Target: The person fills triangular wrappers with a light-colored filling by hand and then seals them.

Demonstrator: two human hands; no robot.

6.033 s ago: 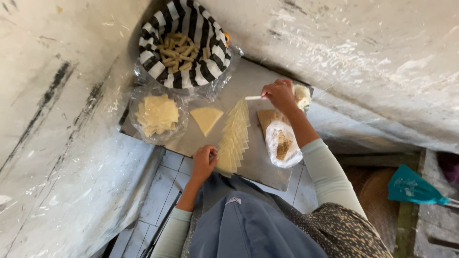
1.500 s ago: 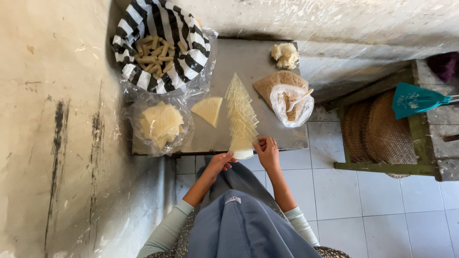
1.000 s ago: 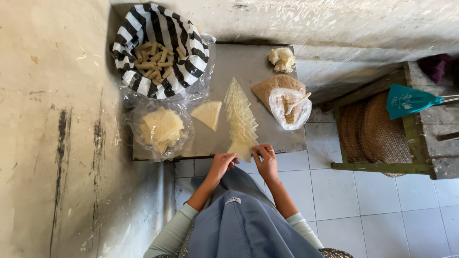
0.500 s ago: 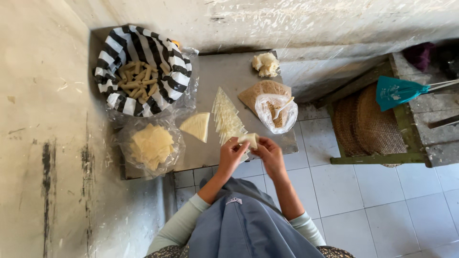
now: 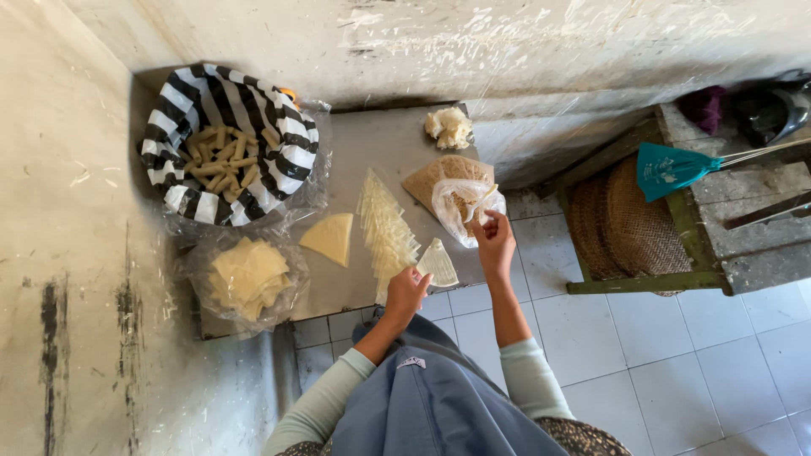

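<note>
Nearest to the camera, the left hand [image 5: 407, 291] now holds one pale triangular wrapper [image 5: 438, 263] lifted off the fanned row of wrappers [image 5: 385, 230]; its grip is closed on the lower edge of this sheet, just above the front edge of the table [image 5: 380, 152]. Half a second ago both hands were together at this same sheet. Now the right hand [image 5: 495, 241] has gone away from it and reaches up to the clear plastic bag [image 5: 460, 207] with filling, where its fingers pinch a small pale stick (maybe a spoon, it is too small to tell). So the work seems to pass from taking a sheet to bringing filling for it.

Farther on the table, the single yellow triangle [image 5: 329, 237] and the bag of stacked sheets [image 5: 247, 275] lie as before. At the back, the striped basket [image 5: 228, 143] still holds the finished rolls [image 5: 221, 158].
</note>
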